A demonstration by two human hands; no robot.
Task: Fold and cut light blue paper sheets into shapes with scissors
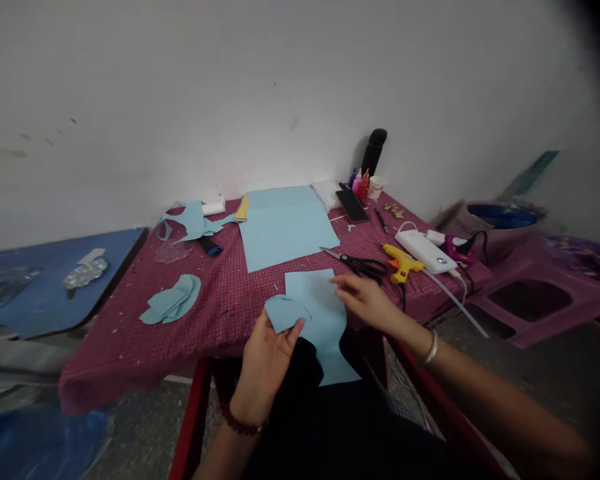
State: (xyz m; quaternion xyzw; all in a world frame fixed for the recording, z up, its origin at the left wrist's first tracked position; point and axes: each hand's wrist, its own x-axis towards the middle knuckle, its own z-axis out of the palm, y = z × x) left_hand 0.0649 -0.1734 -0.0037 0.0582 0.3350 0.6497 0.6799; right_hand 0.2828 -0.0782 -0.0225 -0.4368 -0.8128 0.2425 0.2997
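A bare white wall is running behind a low desk (220,313) draped in a red checked cloth, standing in a corner. A person is sitting at the near edge. Their left hand (265,363) is holding up a small rounded cut-out piece (285,312) of light blue paper, thumb on top and fingers underneath, pinching its near edge. Their right hand (365,300) is resting on a larger blue sheet (320,313) that is hanging over the near edge into the lap, fingers loosely spread and pressing flat rather than gripping.

The paper looks thin, light and floppy, likely to bend or crease if squeezed; holding it at an edge with a gentle pinch seems best, and the overhanging sheet could slide off if let go.

Just beyond the right hand, black-handled scissors (360,263) are lying beside a yellow glue gun (403,263), with a white power bank (425,250) to the right. A big blue sheet (285,230) is lying far centre, and a stack of cut shapes (173,301) to the left. Open cloth is lying between that stack and the hands; the right side is crowded with tools and cables.
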